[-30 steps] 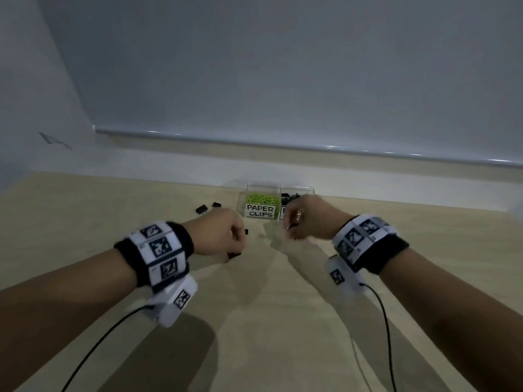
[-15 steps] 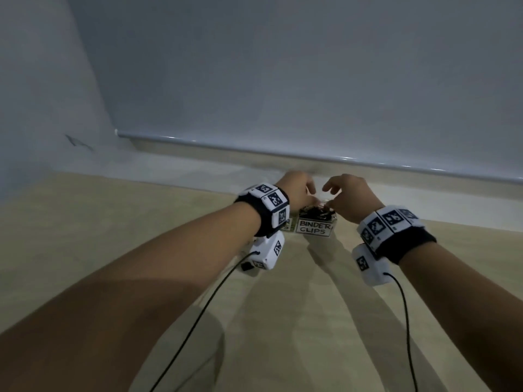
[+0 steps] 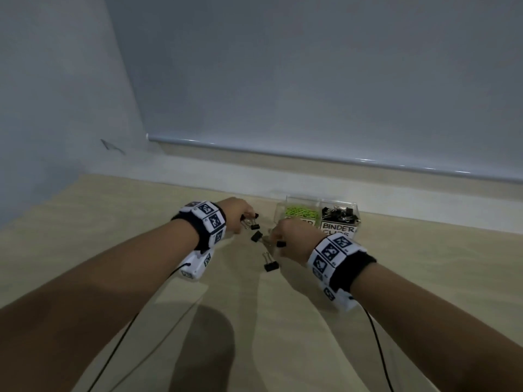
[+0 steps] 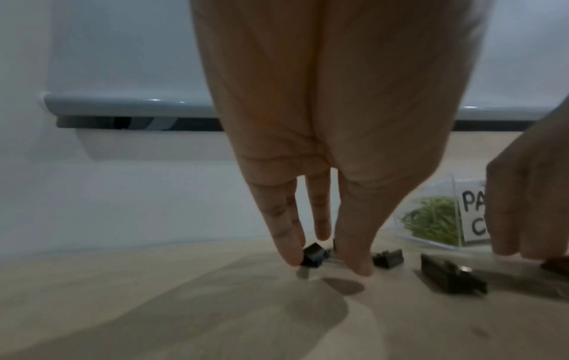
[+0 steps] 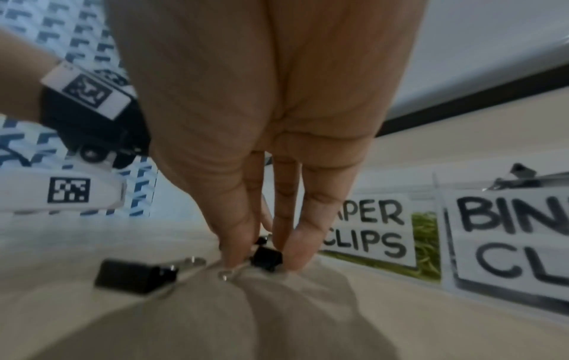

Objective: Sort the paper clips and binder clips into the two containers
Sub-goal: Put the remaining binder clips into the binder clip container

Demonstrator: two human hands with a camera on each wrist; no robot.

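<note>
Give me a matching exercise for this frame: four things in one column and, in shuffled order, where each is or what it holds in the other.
Things:
1. left hand
2. right hand
3. box labelled PAPER CLIPS
4. box labelled BINDER CLIPS

Places or states:
A. holds green clips
B. rightmost on the table, holds black clips
C. fingertips down on a binder clip just in front of the two boxes
D. fingertips on a small black clip, farthest left

Pairs: 1-D, 2-C, 3-A, 4-B
</note>
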